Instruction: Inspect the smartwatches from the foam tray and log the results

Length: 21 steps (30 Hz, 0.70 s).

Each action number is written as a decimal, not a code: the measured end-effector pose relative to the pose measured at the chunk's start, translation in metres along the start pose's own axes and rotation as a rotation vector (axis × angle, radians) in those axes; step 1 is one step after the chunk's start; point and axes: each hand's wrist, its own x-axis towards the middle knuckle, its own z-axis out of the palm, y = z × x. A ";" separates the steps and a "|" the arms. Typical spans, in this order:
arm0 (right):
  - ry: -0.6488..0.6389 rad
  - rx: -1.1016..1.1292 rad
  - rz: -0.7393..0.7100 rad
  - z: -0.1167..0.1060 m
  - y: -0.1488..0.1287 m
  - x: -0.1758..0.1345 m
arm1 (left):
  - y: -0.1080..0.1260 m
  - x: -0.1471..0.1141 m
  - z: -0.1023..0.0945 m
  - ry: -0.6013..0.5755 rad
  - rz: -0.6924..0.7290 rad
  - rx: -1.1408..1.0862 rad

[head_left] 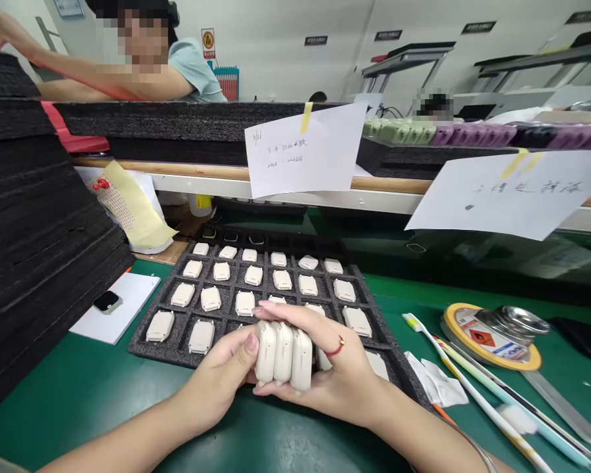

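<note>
Three cream-white watch cases point(284, 355), stacked side by side, are held between my two hands above the front edge of a tray. My left hand point(224, 371) presses its thumb and fingers against the left end of the stack. Around the right side, my right hand point(332, 374) wraps with its fingers above and below the cases. Beneath and behind them lies the black foam tray point(150, 358), its compartments holding similar white watch cases point(201, 335). My hands and the stack cover part of its front rows.
Toothbrushes point(473, 387), a metal ruler point(566, 407) and a yellow-rimmed round container point(458, 322) lie at right. A watch point(107, 301) rests on white paper point(132, 302) at left, beside stacked black foam trays point(39, 249). A shelf point(226, 172) crosses behind; a person point(192, 66) reaches beyond it.
</note>
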 end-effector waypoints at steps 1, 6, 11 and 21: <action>-0.020 -0.004 0.008 0.000 -0.001 -0.001 | -0.001 -0.001 -0.001 0.010 0.013 0.026; -0.054 -0.018 0.022 0.000 -0.008 -0.001 | -0.002 -0.004 -0.003 0.035 0.050 0.106; -0.100 -0.060 0.023 -0.001 -0.009 0.003 | 0.003 -0.003 -0.002 -0.070 0.061 0.053; -0.093 0.051 0.082 -0.004 0.002 -0.004 | 0.007 -0.003 -0.002 -0.212 -0.036 -0.115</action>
